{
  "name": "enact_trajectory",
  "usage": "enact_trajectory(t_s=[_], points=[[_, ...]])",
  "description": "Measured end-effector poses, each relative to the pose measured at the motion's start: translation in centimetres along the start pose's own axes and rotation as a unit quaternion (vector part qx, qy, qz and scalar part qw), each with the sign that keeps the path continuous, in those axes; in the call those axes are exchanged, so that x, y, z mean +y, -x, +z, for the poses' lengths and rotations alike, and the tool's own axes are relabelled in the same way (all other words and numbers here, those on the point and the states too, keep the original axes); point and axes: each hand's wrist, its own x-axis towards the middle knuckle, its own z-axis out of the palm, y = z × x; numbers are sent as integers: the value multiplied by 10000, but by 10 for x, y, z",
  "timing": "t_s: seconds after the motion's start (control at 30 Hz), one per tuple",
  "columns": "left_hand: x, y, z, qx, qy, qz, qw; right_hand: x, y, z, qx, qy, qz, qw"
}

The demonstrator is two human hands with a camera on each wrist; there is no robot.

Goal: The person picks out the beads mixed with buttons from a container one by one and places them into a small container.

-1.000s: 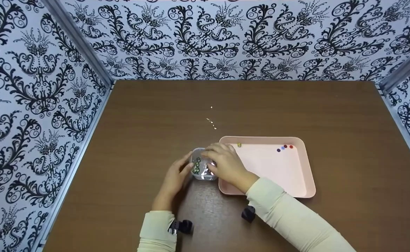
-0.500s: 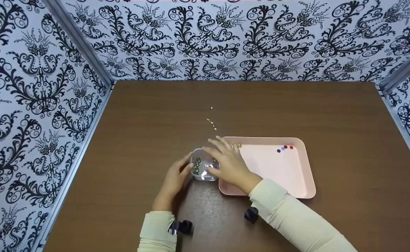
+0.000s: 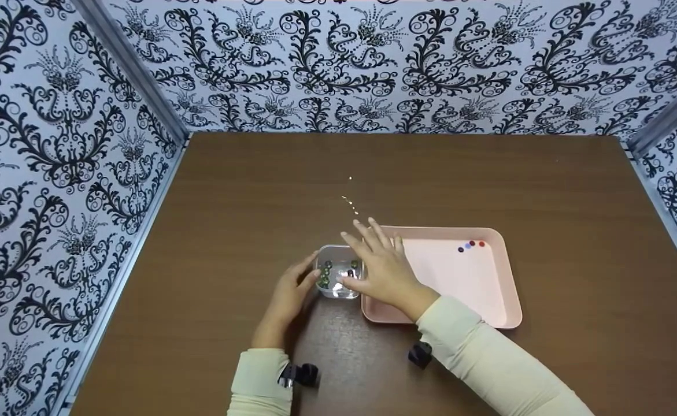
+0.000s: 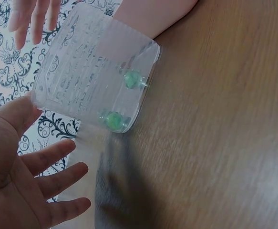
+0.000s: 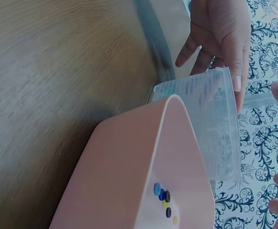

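A clear plastic container [image 3: 338,295] stands on the table, left of the pink tray [image 3: 513,283]. Several green glassy marbles [image 3: 325,273] lie along its left side; another marble [image 3: 354,264] and a dark piece are near the right wall. My left hand [image 3: 287,292] touches the container's left rim with thumb and index finger; its other fingers spread straight in the left wrist view. Over the container's right rim and the tray's left end hovers my right hand [image 3: 385,271], fingers spread, holding nothing visible. Several small round button-like pieces [image 3: 471,245] sit in the tray's far right corner.
Patterned panels [image 3: 338,69] enclose the brown table [image 3: 245,190] at the back and sides. Small bright specks [image 3: 350,203] show on the tabletop behind the container. The right wrist view shows yellow button-like pieces [image 5: 165,203] in the tray among blue and dark ones.
My right hand has drawn back to the right and its fingers have spread, uncovering the container's right side. It now hides the tray's yellowish piece from the head view. The left hand keeps its place.
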Motion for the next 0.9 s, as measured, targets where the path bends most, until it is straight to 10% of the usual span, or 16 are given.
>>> enact_trajectory(t_s=[0.9], points=[[2, -1, -2, -143, -30, -279, 9995, 22, 0, -16, -92, 1, 313, 9995]])
